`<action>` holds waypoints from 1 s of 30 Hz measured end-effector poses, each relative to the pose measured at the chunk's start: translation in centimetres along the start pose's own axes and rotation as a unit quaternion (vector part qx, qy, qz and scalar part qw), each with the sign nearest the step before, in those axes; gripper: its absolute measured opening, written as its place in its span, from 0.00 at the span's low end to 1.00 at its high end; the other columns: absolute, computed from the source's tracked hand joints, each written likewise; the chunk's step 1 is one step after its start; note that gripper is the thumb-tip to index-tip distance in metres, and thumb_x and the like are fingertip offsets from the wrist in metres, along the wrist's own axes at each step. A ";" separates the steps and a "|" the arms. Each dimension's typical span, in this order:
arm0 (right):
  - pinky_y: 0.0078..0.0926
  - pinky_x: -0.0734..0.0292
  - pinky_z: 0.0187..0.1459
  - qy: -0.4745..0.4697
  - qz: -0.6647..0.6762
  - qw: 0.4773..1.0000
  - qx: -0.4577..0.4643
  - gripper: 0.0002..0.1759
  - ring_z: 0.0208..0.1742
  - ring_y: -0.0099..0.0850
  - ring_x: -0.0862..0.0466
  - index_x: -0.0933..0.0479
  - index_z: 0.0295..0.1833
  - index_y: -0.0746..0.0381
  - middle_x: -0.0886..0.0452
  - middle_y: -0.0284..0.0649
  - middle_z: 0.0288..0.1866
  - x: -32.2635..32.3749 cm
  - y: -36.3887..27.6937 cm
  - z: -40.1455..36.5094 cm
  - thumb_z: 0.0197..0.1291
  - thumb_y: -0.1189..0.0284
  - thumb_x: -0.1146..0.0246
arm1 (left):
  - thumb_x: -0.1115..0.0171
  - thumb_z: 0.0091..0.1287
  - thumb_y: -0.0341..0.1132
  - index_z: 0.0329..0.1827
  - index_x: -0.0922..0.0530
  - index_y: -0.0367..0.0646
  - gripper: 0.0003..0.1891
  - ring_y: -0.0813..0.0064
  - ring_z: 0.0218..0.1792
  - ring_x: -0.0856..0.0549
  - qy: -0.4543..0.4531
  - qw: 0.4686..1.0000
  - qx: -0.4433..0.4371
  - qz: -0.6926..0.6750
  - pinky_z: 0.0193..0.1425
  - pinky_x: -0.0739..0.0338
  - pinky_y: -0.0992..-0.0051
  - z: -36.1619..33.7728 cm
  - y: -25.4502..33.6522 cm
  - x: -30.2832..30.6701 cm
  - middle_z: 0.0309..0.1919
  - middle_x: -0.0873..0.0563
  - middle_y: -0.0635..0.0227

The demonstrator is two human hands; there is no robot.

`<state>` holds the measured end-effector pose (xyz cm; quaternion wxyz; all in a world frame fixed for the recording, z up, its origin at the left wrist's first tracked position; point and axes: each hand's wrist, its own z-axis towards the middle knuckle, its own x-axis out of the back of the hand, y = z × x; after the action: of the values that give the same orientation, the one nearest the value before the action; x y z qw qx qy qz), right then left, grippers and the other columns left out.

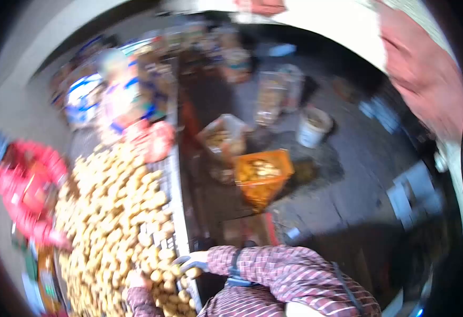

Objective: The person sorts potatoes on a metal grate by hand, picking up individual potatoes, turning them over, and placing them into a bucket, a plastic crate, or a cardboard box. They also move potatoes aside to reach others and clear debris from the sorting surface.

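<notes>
Many round, pale yellow-brown potatoes (115,206) lie heaped along a long sorting table (178,211) with a light metal edge. One of my hands, the right (193,261), wears a greyish glove and reaches over the table's edge beside potatoes. Its fingers are curled near them, but blur hides whether one is held. My left hand (139,279) is over the heap lower in view, touching or close to the potatoes; its fingers are too blurred to make out. Both sleeves are checked and dark reddish.
Across the table a person in a red jacket (25,185) reaches toward the potatoes. An orange crate (263,171), a white sack (223,138) and a white bucket (314,127) stand on the dark floor. Red mesh bags (152,141) lie at the table's far part.
</notes>
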<state>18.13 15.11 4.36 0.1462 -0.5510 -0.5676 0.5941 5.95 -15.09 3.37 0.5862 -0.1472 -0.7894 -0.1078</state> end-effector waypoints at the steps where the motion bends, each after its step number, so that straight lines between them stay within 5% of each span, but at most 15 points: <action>1: 0.21 0.25 0.51 -0.010 0.056 0.998 -0.023 0.30 0.54 0.24 0.24 0.30 0.69 0.57 0.24 0.37 0.62 -1.0 -0.8 -0.5 0.59 0.70 0.34 | 0.38 0.50 0.30 0.58 0.24 0.39 0.28 0.46 0.52 0.19 0.000 0.999 -0.048 -0.018 0.59 0.24 0.57 0.0 -0.7 -1.4 0.51 0.18 0.44; 5: 0.24 0.26 0.61 -0.059 0.128 0.986 -0.086 0.29 0.64 0.26 0.29 0.31 0.70 0.59 0.29 0.37 0.67 -3.4 -1.5 0.3 0.64 0.71 0.37 | 0.32 0.50 0.33 0.56 0.23 0.43 0.26 0.49 0.50 0.18 0.137 0.938 0.142 -0.285 0.57 0.23 0.59 -6.7 2.9 2.4 0.48 0.17 0.47; 6: 0.34 0.23 0.62 -0.017 0.231 0.961 -0.150 0.25 0.67 0.39 0.27 0.27 0.64 0.58 0.31 0.44 0.69 -3.7 -0.7 1.4 0.60 0.79 0.37 | 0.31 0.51 0.33 0.56 0.23 0.43 0.26 0.52 0.51 0.18 0.139 0.906 0.209 -0.341 0.58 0.23 0.61 -8.1 4.0 4.3 0.49 0.18 0.48; 8: 0.29 0.23 0.59 -0.132 -0.167 0.968 0.129 0.27 0.65 0.30 0.26 0.32 0.70 0.60 0.27 0.39 0.65 -1.4 3.7 4.0 0.67 0.69 0.39 | 0.34 0.56 0.31 0.57 0.25 0.41 0.24 0.63 0.51 0.17 0.202 0.821 0.118 -0.521 0.55 0.20 0.66 -10.1 2.0 0.6 0.49 0.17 0.56; 9: 0.29 0.22 0.58 -0.118 -0.087 0.989 0.034 0.26 0.63 0.30 0.25 0.32 0.69 0.61 0.26 0.38 0.64 -3.1 2.1 3.9 0.67 0.68 0.39 | 0.36 0.58 0.30 0.59 0.26 0.40 0.24 0.65 0.50 0.17 0.230 0.770 0.082 -0.590 0.54 0.19 0.68 -11.8 2.4 1.1 0.50 0.18 0.58; 11: 0.29 0.20 0.54 -0.034 0.102 0.984 -0.144 0.25 0.59 0.29 0.22 0.31 0.68 0.61 0.24 0.38 0.62 -6.7 -1.6 3.6 0.67 0.67 0.40 | 0.44 0.64 0.28 0.63 0.30 0.38 0.22 0.65 0.53 0.19 0.144 0.448 0.111 -0.875 0.58 0.20 0.67 -16.4 5.7 4.8 0.55 0.21 0.58; 12: 0.28 0.22 0.56 -0.047 -0.035 0.996 -0.068 0.24 0.59 0.29 0.22 0.30 0.67 0.61 0.24 0.38 0.61 -7.7 -1.5 4.5 0.67 0.67 0.39 | 0.48 0.69 0.32 0.65 0.31 0.37 0.21 0.63 0.56 0.20 0.084 0.278 0.098 -0.952 0.61 0.21 0.65 -17.1 5.5 1.4 0.58 0.23 0.56; 16: 0.27 0.28 0.62 -0.013 -0.261 0.965 0.000 0.26 0.62 0.31 0.24 0.26 0.63 0.62 0.23 0.43 0.62 -13.7 0.9 7.2 0.62 0.63 0.36 | 0.49 0.73 0.47 0.69 0.33 0.39 0.27 0.55 0.62 0.24 0.038 -0.104 0.005 -0.994 0.69 0.29 0.55 -18.3 7.5 -5.6 0.66 0.28 0.53; 18: 0.35 0.30 0.64 -0.020 -0.470 0.878 0.090 0.29 0.63 0.43 0.24 0.27 0.63 0.63 0.24 0.50 0.61 -17.0 1.2 7.2 0.61 0.59 0.36 | 0.51 0.71 0.55 0.70 0.34 0.40 0.32 0.53 0.64 0.26 0.098 -0.088 -0.082 -0.988 0.69 0.30 0.52 -19.6 7.9 -2.6 0.67 0.28 0.53; 22: 0.41 0.35 0.66 -0.114 -0.530 0.828 0.141 0.32 0.65 0.50 0.29 0.31 0.65 0.67 0.28 0.54 0.62 -20.8 4.1 7.7 0.63 0.55 0.40 | 0.53 0.69 0.61 0.72 0.35 0.47 0.35 0.55 0.67 0.30 0.140 -0.142 -0.093 -0.975 0.71 0.35 0.51 -22.5 6.5 -4.1 0.69 0.30 0.57; 24: 0.43 0.36 0.67 -0.177 -0.594 0.773 0.135 0.35 0.66 0.51 0.31 0.33 0.66 0.67 0.29 0.55 0.64 -22.5 4.2 7.7 0.63 0.53 0.40 | 0.56 0.70 0.61 0.73 0.36 0.50 0.34 0.57 0.68 0.31 0.121 -0.294 -0.142 -0.937 0.72 0.37 0.51 -24.0 6.3 -5.0 0.69 0.31 0.60; 25: 0.44 0.37 0.68 -0.205 -0.624 0.743 0.131 0.36 0.67 0.52 0.31 0.33 0.67 0.67 0.30 0.56 0.64 -23.1 4.1 7.6 0.62 0.52 0.40 | 0.57 0.71 0.61 0.73 0.36 0.51 0.33 0.58 0.69 0.31 0.065 -0.473 -0.198 -0.856 0.72 0.38 0.51 -24.8 6.6 -5.5 0.70 0.31 0.61; 27: 0.43 0.38 0.68 -0.235 -0.663 0.696 0.146 0.37 0.67 0.51 0.32 0.35 0.68 0.66 0.31 0.56 0.65 -24.6 2.7 6.8 0.62 0.52 0.40 | 0.59 0.71 0.60 0.74 0.38 0.52 0.33 0.60 0.69 0.32 0.071 -0.511 -0.226 -0.826 0.73 0.39 0.51 -25.5 6.8 -5.6 0.70 0.31 0.63; 29: 0.42 0.38 0.69 -0.274 -0.635 0.706 0.151 0.39 0.68 0.50 0.32 0.37 0.70 0.66 0.31 0.56 0.66 -25.6 2.4 6.8 0.63 0.52 0.39 | 0.60 0.72 0.59 0.74 0.39 0.52 0.33 0.61 0.70 0.32 0.214 -0.246 -0.151 -0.933 0.73 0.40 0.52 -25.9 7.0 -6.0 0.70 0.32 0.63; 30: 0.41 0.38 0.69 -0.299 -0.587 0.738 0.144 0.39 0.69 0.50 0.32 0.39 0.71 0.66 0.32 0.56 0.67 -25.6 2.9 7.1 0.63 0.52 0.39 | 0.61 0.72 0.59 0.75 0.40 0.54 0.32 0.62 0.70 0.32 0.299 0.088 -0.021 -0.950 0.74 0.40 0.52 -27.1 6.9 -6.5 0.71 0.32 0.65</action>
<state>22.56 -9.93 12.65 0.3667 0.1248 -0.7006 0.5993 34.41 -18.58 4.96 0.1821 0.7569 -0.0316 -0.6268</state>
